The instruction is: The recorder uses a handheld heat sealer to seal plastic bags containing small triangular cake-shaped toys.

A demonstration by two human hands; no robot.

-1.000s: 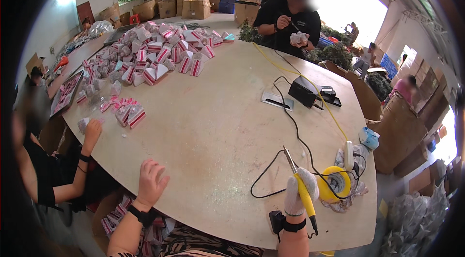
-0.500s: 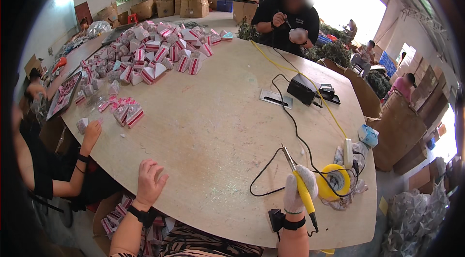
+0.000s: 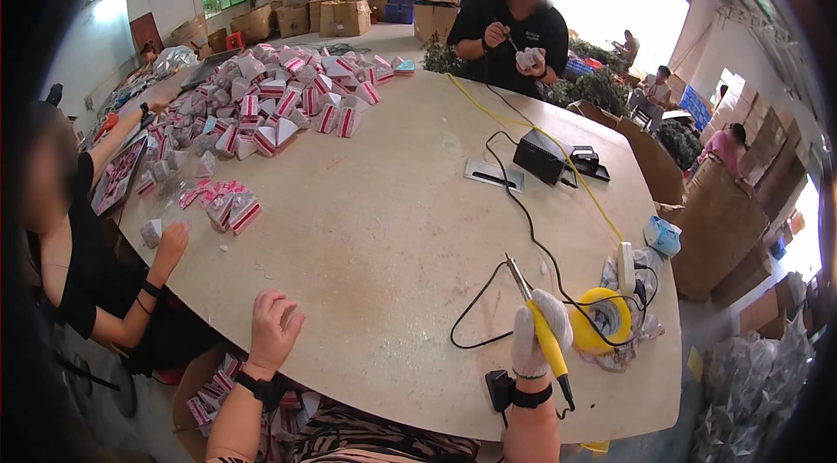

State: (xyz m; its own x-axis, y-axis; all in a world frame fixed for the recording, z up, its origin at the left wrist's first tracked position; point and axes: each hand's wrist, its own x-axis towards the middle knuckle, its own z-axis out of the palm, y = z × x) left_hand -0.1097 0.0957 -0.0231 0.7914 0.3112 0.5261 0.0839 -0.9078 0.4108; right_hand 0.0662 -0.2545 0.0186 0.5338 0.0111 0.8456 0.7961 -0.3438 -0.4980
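Note:
My right hand (image 3: pixel 534 337), in a white glove, is closed round the yellow handle of a soldering iron (image 3: pixel 549 343). Its metal tip points up and away over the table (image 3: pixel 366 228). Bare and empty, my left hand (image 3: pixel 275 330) rests at the table's near edge with its fingers loosely curled and the thumb apart. A black cord from the iron loops over the tabletop. Just right of my gloved hand lies a yellow roll of tape (image 3: pixel 602 321), on or against a crumpled cloth (image 3: pixel 621 355).
Pink-and-white wedge-shaped packets (image 3: pixel 288 97) are heaped at the far left. A black box (image 3: pixel 544 158) with cords, a metal plate (image 3: pixel 495 175) and a white power strip (image 3: pixel 625 267) lie on the right. Co-workers sit at the left and across; a carton of packets (image 3: pixel 214 389) stands below.
The co-worker on the left has come further into view, one arm stretched toward the heap. The person across has shifted the held piece slightly. My hands have hardly moved.

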